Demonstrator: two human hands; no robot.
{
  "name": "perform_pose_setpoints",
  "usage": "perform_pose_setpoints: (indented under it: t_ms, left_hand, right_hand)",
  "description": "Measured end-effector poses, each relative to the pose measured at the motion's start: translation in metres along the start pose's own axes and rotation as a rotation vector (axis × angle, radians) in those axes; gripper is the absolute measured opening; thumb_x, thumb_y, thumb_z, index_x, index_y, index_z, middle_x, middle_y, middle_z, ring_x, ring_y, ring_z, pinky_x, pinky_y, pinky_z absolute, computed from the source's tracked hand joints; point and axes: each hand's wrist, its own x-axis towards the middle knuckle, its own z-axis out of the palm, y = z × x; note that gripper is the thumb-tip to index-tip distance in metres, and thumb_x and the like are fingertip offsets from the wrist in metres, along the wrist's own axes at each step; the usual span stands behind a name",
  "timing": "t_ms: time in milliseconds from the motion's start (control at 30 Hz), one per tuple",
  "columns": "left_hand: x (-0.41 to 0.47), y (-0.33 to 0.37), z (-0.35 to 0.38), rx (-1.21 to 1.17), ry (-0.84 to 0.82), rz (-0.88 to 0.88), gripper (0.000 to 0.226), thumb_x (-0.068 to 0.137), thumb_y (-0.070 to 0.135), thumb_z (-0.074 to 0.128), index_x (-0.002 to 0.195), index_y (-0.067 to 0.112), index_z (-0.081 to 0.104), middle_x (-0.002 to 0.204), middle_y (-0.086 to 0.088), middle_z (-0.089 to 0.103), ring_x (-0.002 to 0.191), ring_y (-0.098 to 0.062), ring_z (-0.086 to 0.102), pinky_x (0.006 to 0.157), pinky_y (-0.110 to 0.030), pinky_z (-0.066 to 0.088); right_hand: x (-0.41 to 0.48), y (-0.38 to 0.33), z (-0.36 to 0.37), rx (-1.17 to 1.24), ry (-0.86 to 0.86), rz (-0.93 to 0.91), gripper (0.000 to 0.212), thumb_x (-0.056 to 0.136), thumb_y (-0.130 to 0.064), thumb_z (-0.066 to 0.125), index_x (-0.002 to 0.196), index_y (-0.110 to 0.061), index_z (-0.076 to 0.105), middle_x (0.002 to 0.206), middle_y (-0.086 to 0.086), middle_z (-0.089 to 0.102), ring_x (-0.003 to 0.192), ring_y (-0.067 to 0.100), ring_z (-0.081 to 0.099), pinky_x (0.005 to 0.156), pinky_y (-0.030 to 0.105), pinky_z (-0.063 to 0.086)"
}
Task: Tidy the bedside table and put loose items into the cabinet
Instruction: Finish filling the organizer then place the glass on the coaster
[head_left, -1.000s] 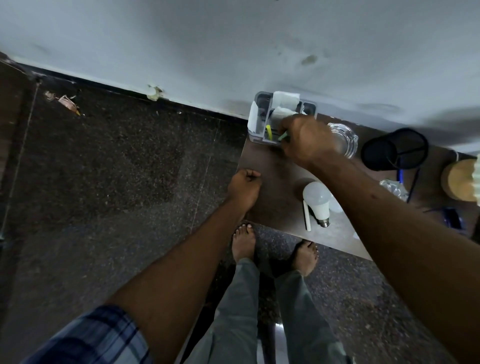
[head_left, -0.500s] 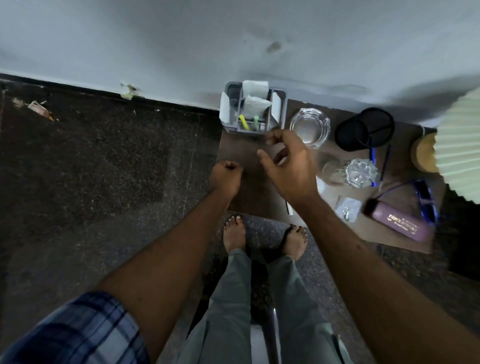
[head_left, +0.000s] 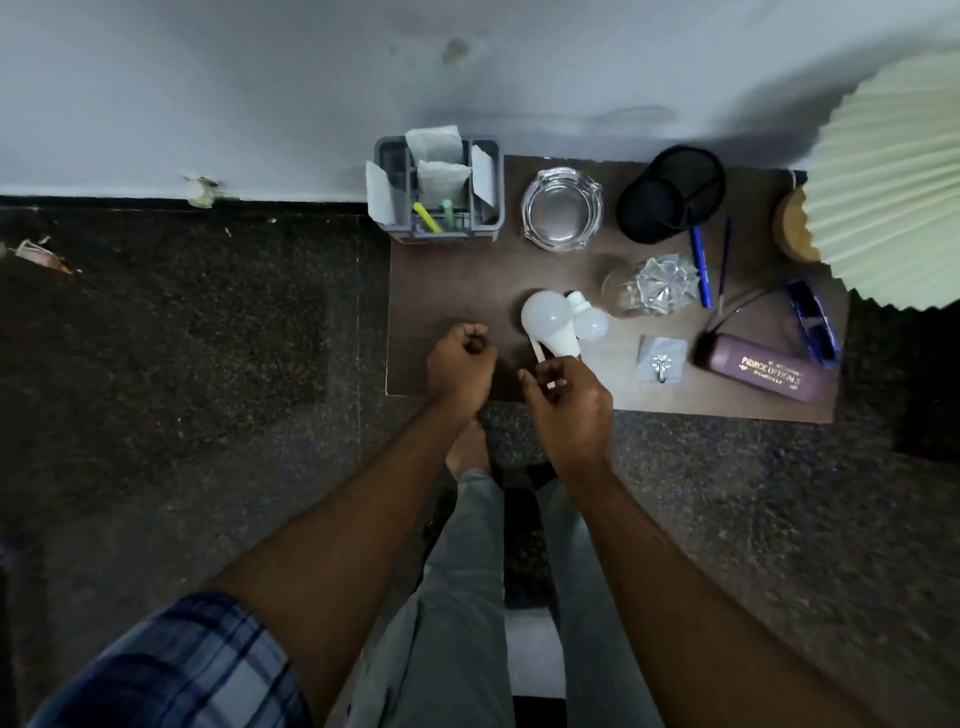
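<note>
The brown bedside table (head_left: 457, 291) stands against the wall. A large white bulb (head_left: 549, 323) lies near its front edge, with a smaller bulb (head_left: 591, 321) behind it and a thin white stick (head_left: 538, 354) beside it. My right hand (head_left: 569, 410) hovers at the front edge, its fingers curled and pinching the stick's near end just below the large bulb's base. My left hand (head_left: 460, 364) rests as a closed fist on the table's front left, with nothing visible in it. At the back left corner a grey organiser (head_left: 436, 200) holds paper sachets plus a yellow and a green marker.
Also on the table: a glass ashtray (head_left: 562, 213), a black mesh cup (head_left: 670, 195) on its side, two blue pens (head_left: 700, 265), a cut-glass piece (head_left: 657, 286), a hook on a card (head_left: 661, 361), a purple spectacle case (head_left: 763, 374), blue glasses (head_left: 813, 327). A pleated lampshade (head_left: 883, 197) overhangs the right end.
My right hand has left the organiser and drawn back to the front edge, where it now pinches the white stick. The left fist stays put. The view has shifted right.
</note>
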Motion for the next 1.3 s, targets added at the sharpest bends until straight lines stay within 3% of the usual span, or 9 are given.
perform_pose_setpoints:
  t_ms: [100, 300, 533, 633, 767, 933, 1000, 1133, 1300]
  left_hand:
    - [-0.012, 0.000, 0.013, -0.017, -0.040, 0.032, 0.027, 0.085, 0.011, 0.069, 0.112, 0.013, 0.072, 0.100, -0.006, 0.076, 0.095, -0.022, 0.071, 0.087, -0.031, 0.055]
    - [-0.020, 0.006, 0.029, 0.023, -0.044, 0.049, 0.032, 0.079, 0.017, 0.075, 0.110, 0.018, 0.073, 0.082, 0.008, 0.069, 0.078, -0.009, 0.065, 0.073, -0.020, 0.049]
    - [-0.021, 0.016, 0.029, 0.105, -0.054, 0.038, 0.019, 0.072, 0.029, 0.083, 0.086, 0.022, 0.072, 0.070, 0.013, 0.063, 0.070, -0.007, 0.063, 0.065, -0.018, 0.047]
    - [-0.020, 0.020, 0.032, 0.126, -0.046, 0.030, 0.018, 0.070, 0.032, 0.083, 0.077, 0.029, 0.067, 0.078, 0.011, 0.069, 0.078, -0.010, 0.067, 0.068, -0.019, 0.047]
    - [-0.018, 0.022, 0.037, 0.178, -0.045, 0.017, 0.019, 0.070, 0.036, 0.083, 0.080, 0.025, 0.072, 0.097, -0.001, 0.075, 0.092, -0.019, 0.072, 0.083, -0.031, 0.058]
    - [-0.016, 0.020, 0.036, 0.133, 0.010, -0.027, 0.020, 0.075, 0.040, 0.079, 0.083, 0.022, 0.075, 0.094, -0.002, 0.078, 0.089, -0.019, 0.072, 0.078, -0.026, 0.055]
    - [-0.012, 0.018, 0.032, 0.037, 0.035, -0.093, 0.026, 0.080, 0.038, 0.076, 0.090, 0.015, 0.078, 0.091, -0.006, 0.079, 0.090, -0.024, 0.074, 0.081, -0.030, 0.058]
    - [-0.008, 0.026, 0.011, -0.461, 0.016, -0.223, 0.013, 0.087, 0.022, 0.076, 0.086, 0.009, 0.075, 0.082, -0.013, 0.073, 0.082, -0.032, 0.072, 0.083, -0.053, 0.061]
    - [-0.001, 0.058, -0.028, -0.977, -0.017, -0.267, 0.011, 0.089, 0.014, 0.074, 0.083, 0.010, 0.067, 0.073, -0.008, 0.070, 0.065, -0.020, 0.071, 0.060, -0.030, 0.060]
  right_hand:
    - [-0.009, 0.018, -0.001, -0.178, -0.043, 0.079, 0.044, 0.082, -0.067, 0.054, 0.111, -0.035, 0.058, 0.101, -0.010, 0.073, 0.091, 0.018, 0.072, 0.079, 0.043, 0.058]
    - [-0.003, 0.028, 0.001, -0.317, -0.070, 0.128, 0.055, 0.083, -0.074, 0.040, 0.128, -0.044, 0.048, 0.104, -0.011, 0.074, 0.092, 0.023, 0.073, 0.079, 0.044, 0.060]
    - [0.004, 0.015, 0.005, -0.377, -0.064, 0.123, 0.052, 0.086, -0.074, 0.034, 0.121, -0.039, 0.049, 0.100, 0.003, 0.073, 0.093, 0.038, 0.071, 0.079, 0.052, 0.058]
    - [0.008, 0.016, 0.006, -0.385, -0.079, 0.141, 0.046, 0.085, -0.070, 0.037, 0.112, -0.035, 0.050, 0.098, 0.002, 0.073, 0.092, 0.037, 0.071, 0.080, 0.050, 0.057]
    - [0.011, 0.015, 0.002, -0.372, -0.125, 0.119, 0.049, 0.082, -0.069, 0.035, 0.109, -0.031, 0.051, 0.093, 0.005, 0.072, 0.088, 0.038, 0.071, 0.075, 0.048, 0.058]
    - [0.010, 0.007, -0.005, -0.295, -0.169, -0.055, 0.040, 0.088, -0.057, 0.047, 0.106, -0.024, 0.061, 0.096, 0.007, 0.072, 0.090, 0.037, 0.069, 0.069, 0.039, 0.055]
    - [0.009, 0.000, -0.006, -0.259, -0.174, -0.098, 0.030, 0.092, -0.048, 0.057, 0.105, -0.023, 0.065, 0.101, 0.006, 0.070, 0.095, 0.034, 0.067, 0.075, 0.040, 0.054]
    - [0.014, -0.020, -0.007, -0.106, -0.113, -0.185, 0.017, 0.091, -0.030, 0.067, 0.100, -0.015, 0.067, 0.103, 0.002, 0.065, 0.095, 0.023, 0.064, 0.078, 0.042, 0.055]
    - [0.045, -0.065, -0.009, 0.339, -0.088, -0.122, 0.012, 0.088, -0.021, 0.074, 0.099, -0.019, 0.074, 0.094, -0.006, 0.074, 0.085, 0.012, 0.071, 0.079, 0.043, 0.059]
